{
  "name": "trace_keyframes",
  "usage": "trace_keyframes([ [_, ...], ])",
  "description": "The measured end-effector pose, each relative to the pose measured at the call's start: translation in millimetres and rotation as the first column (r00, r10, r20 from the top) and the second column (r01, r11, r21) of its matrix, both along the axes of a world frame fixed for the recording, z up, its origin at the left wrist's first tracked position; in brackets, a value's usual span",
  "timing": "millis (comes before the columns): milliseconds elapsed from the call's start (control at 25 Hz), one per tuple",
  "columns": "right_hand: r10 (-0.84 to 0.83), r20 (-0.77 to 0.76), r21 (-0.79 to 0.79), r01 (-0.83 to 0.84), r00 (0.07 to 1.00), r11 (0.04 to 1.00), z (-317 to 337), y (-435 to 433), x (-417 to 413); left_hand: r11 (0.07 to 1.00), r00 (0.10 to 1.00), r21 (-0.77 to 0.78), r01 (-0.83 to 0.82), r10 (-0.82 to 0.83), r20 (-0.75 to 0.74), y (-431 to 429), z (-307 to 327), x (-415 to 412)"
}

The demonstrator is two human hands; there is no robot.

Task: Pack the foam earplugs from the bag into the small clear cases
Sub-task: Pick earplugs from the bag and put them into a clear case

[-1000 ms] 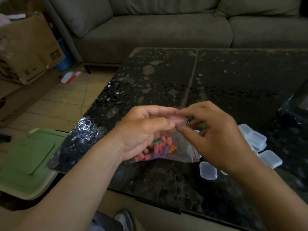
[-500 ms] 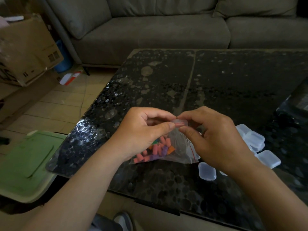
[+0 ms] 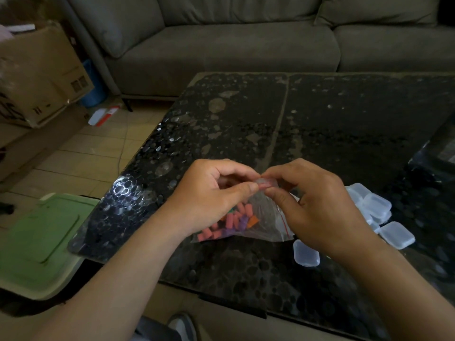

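The left hand (image 3: 211, 198) and right hand (image 3: 320, 207) meet above the bag (image 3: 267, 217), each pinching one small clear case (image 3: 266, 182) between thumb and fingertips; whether it is open or filled cannot be made out. The bag lies on the desk (image 3: 320, 119), its earplugs (image 3: 234, 220) partly hidden by the left hand. More cases (image 3: 375, 205) lie at the right, some behind the right hand.

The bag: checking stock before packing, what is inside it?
Foam earplugs, mostly pink, some purple, orange and green. The left hand covers part of the heap.
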State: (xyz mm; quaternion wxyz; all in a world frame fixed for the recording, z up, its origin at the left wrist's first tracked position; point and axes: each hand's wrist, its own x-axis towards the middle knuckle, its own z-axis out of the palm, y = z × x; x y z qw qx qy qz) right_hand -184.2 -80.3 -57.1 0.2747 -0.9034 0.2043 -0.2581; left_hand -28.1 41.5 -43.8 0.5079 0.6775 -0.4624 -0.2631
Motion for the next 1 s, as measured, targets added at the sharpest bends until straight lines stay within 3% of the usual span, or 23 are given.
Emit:
trace_keyframes([
  [200, 0.007, 0.000, 0.012, -0.007, 1.000, 1.000, 1, 2, 0, 0.999, 0.988, -0.051, -0.004, 0.012, 0.156, 1, -2, -4],
  [560, -0.069, -0.012, -0.028, 0.069, 0.998, 0.997, -3, 3, 6, 0.992, 0.960, -0.110, -0.056, 0.084, 0.268, -5, -13, 0],
  [720, -0.109, 0.000, -0.044, 0.109, 0.994, 0.993, -3, 5, 17, 0.986, 0.965, -0.070, -0.151, 0.163, 0.205, -11, -15, -1],
  [840, -0.080, -0.021, 0.059, 0.081, 0.997, 0.995, 4, 7, 28, 0.981, 0.965, -0.078, -0.176, 0.187, 0.182, -13, -16, 8],
  [1000, 0.017, -0.195, 0.264, 0.035, 0.981, 0.964, 16, 5, 41, 0.958, 0.934, 0.048, -0.283, 0.264, 0.239, -24, -21, 30],
])
